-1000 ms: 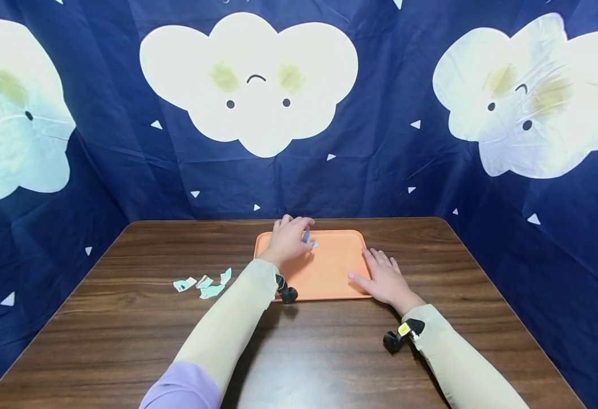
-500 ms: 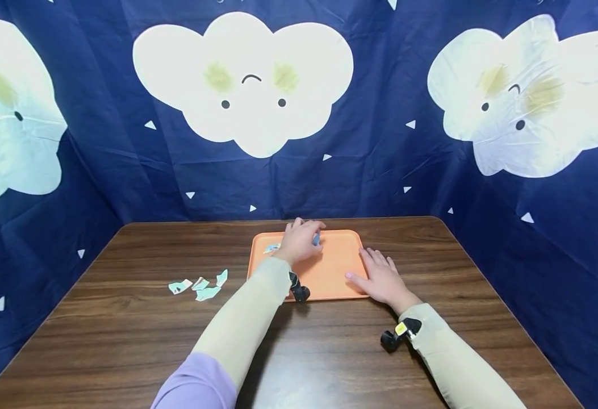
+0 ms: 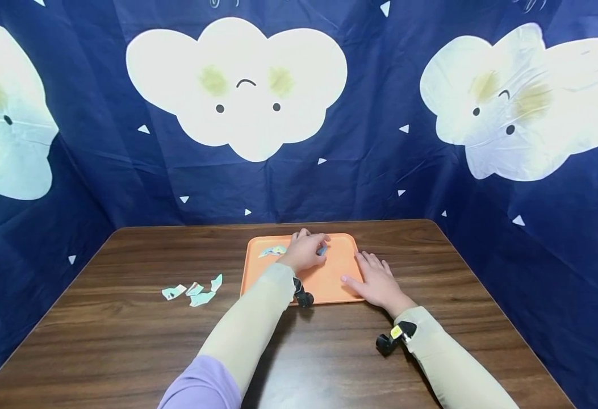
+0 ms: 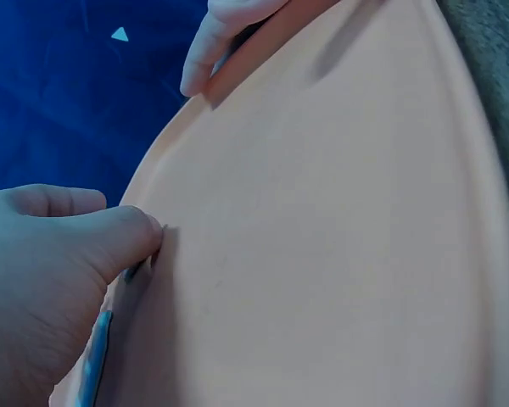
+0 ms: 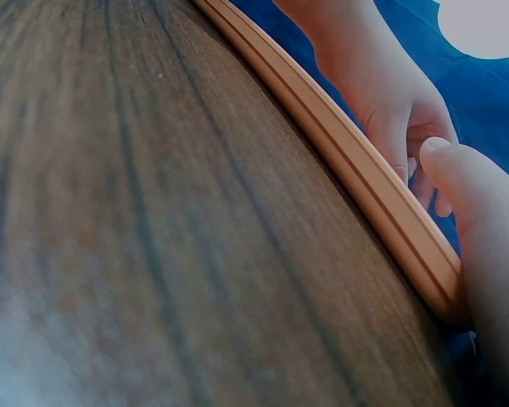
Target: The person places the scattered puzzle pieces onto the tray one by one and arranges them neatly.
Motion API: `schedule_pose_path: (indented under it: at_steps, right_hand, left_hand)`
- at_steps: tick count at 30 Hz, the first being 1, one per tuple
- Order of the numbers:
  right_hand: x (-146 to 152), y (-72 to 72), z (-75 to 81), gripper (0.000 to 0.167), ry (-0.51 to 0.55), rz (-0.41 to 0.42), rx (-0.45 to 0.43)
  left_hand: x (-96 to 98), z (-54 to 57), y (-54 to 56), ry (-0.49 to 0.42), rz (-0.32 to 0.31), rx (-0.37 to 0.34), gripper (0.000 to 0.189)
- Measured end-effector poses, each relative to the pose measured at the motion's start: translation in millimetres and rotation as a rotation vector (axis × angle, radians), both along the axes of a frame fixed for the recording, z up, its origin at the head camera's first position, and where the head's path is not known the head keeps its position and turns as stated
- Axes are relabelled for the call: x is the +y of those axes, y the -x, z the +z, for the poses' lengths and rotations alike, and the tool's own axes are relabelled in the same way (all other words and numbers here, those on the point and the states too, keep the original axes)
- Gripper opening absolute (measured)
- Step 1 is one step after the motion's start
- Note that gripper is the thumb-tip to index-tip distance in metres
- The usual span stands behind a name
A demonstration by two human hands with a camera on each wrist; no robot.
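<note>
My left hand (image 3: 304, 251) is over the orange tray (image 3: 337, 284), pinching a small blue flat piece (image 3: 321, 250) that looks like torn picture paper. Its fingers cover much of the piece. In the left wrist view, the thumb and fingertips come down close to the tray surface, and a blue edge (image 4: 93, 360) shows below the hand. Left of this hand on the tray lies a patterned light-blue and yellow paper piece (image 3: 272, 251). My right hand (image 3: 379, 281) rests with spread fingers on the tray's right rim; in the right wrist view its thumb (image 5: 450, 174) is over the rim.
Several light-blue and white paper pieces (image 3: 203, 298) lie on the wooden table (image 3: 99, 335) left of the tray. A dark blue curtain (image 3: 217, 187) with white clouds stands behind the table and along both sides.
My left hand has shifted right along the tray with the blue piece, uncovering the patterned piece to its left. My right hand stays on the rim. The head view has turned slightly.
</note>
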State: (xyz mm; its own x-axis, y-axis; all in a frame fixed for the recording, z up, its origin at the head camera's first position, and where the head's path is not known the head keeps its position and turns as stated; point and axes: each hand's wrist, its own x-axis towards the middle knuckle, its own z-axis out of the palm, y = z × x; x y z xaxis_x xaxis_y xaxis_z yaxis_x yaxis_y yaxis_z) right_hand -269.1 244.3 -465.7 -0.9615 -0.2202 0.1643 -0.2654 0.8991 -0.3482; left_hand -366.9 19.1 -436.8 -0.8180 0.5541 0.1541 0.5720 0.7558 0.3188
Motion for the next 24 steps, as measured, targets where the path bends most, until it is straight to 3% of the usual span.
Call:
schedule_pose_path:
  at_steps: [11,24]
  right_hand:
    - [3.0,-1.0,-6.1,0.092,0.011,-0.003,-0.001]
    - [2.5,2.9,-3.2,0.092,0.008,-0.004,0.007]
  left_hand:
    - [-1.3,-8.3,-0.7,-0.045,0.000,-0.089,0.038]
    - [-3.9,-6.2,-1.4,-0.093,0.002,-0.064,0.037]
